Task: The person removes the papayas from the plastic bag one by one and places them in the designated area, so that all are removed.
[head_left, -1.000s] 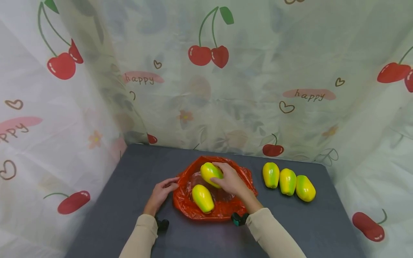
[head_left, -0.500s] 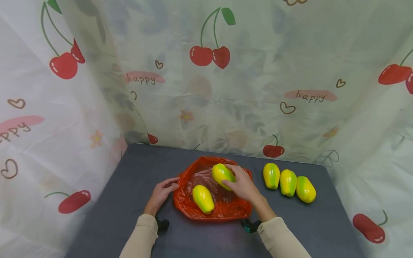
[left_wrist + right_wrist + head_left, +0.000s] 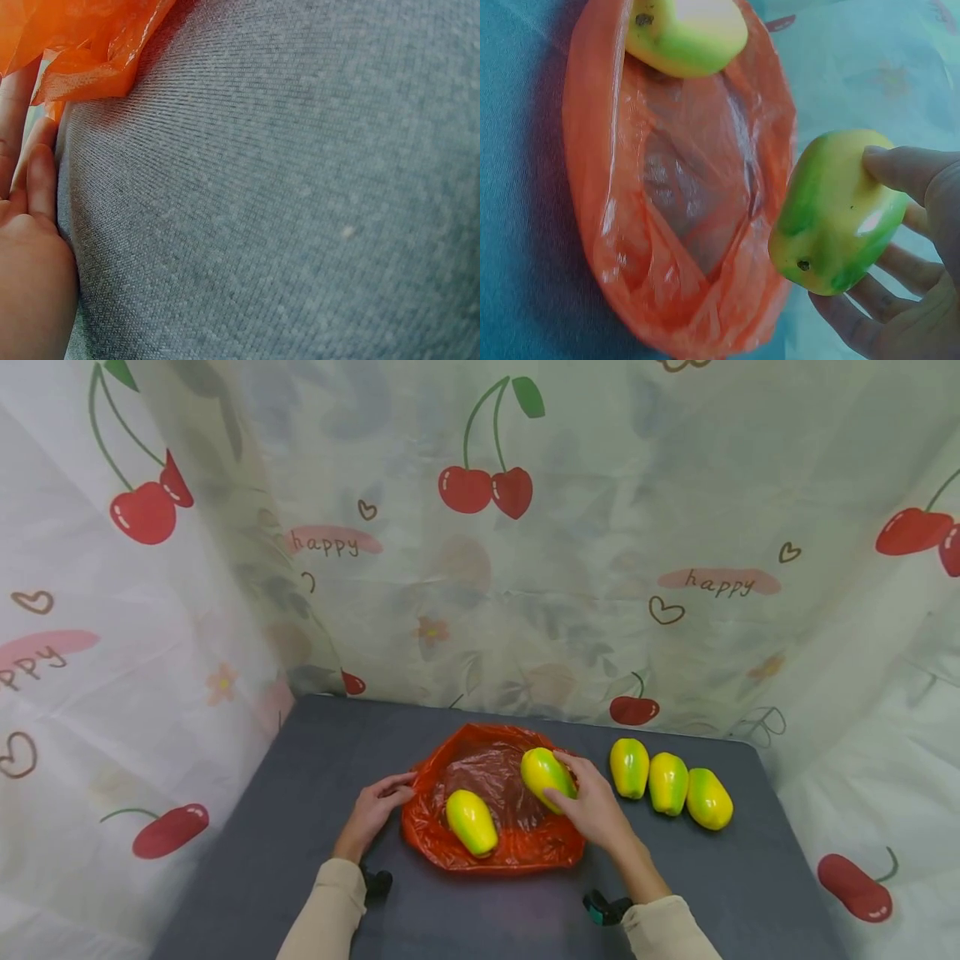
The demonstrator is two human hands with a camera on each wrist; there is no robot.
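red bag (image 3: 536, 849) lies near the right hand (image 3: 597, 803), which grips a fruit (image 3: 543, 777).

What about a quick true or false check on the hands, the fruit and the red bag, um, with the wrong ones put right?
1. The right-hand grip holds a yellow-green fruit. True.
2. Another fruit lies inside the red bag. True.
3. The bag is tied shut. False: its mouth is wide open.
4. Both hands hold fruit. False: the left-hand grip is at the bag's edge and holds none.
5. Three fruits are lined up to the right of the bag. True.
6. Everything sits on a white surface. False: the tabletop is dark grey.
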